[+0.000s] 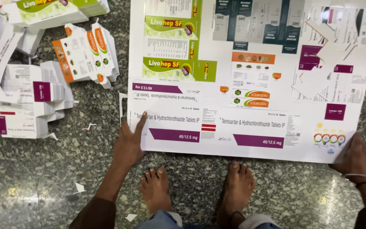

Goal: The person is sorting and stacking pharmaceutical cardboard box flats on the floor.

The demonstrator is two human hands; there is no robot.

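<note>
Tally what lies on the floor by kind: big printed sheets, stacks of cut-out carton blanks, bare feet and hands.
Big printed sheet: 1
Stacks of cut-out blanks: 4, green, orange, upper purple, lower purple
Bare feet: 2, left foot, right foot
Hands on the sheet: 2, left hand, right hand
Total: 9

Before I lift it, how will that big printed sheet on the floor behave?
Probably floppy: the sheet is wide, thin and lies flat, so it would likely sag between the left hand and right hand at its near corners. Likely light. It may slide easily on the polished floor.
</note>
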